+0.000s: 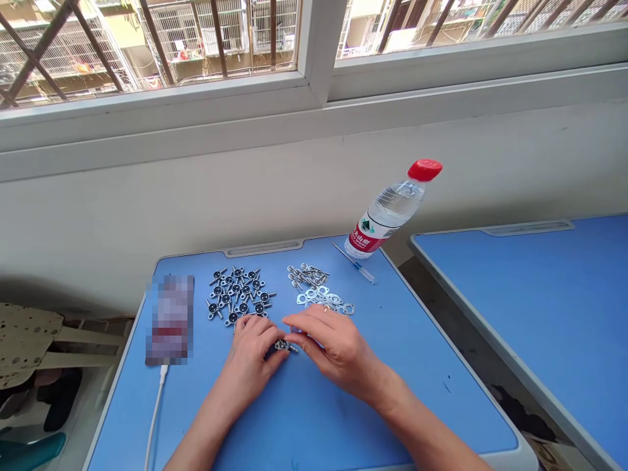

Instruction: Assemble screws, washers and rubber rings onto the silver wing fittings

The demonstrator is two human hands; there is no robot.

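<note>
My left hand point(252, 356) and my right hand point(326, 343) meet over a blue desk point(304, 418). Both pinch one small metal part with a black centre point(283, 345) between their fingertips. Just beyond my left hand lies a cluster of several assembled metal parts with black centres point(238, 294). Beyond my right hand lie a pile of small screws point(307, 275) and several flat metal plates with holes point(326, 299).
A phone point(170, 319) with a white cable point(156, 412) lies at the desk's left. A water bottle with a red cap point(390, 209) stands at the back right, a thin screwdriver point(356, 263) beside it. A second blue desk point(540, 307) stands to the right across a gap.
</note>
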